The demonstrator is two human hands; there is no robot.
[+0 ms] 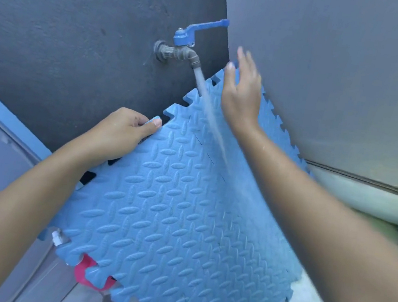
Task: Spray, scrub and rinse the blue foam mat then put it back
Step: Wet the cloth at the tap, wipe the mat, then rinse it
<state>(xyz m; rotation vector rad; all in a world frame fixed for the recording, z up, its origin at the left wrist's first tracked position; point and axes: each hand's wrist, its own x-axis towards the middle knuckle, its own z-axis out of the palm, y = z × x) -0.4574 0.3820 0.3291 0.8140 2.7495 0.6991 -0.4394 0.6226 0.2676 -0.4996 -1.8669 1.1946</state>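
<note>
The blue foam mat (178, 212), with a raised diamond pattern and jigsaw edges, is held tilted under a wall tap (181, 53) with a blue lever handle. Water runs from the spout in a stream down across the mat's upper half. My left hand (120, 131) grips the mat's upper left edge, thumb on the front face. My right hand (242, 92) is open with fingers spread, blurred, over the mat's top right part beside the stream; whether the palm touches the foam is unclear.
A dark grey wall stands behind the tap and a lighter grey wall meets it at the right. A pink object (86, 273) and a white cap (57, 236) peek out below the mat's lower left edge. A pale rounded container (366, 201) sits at the right on wet floor.
</note>
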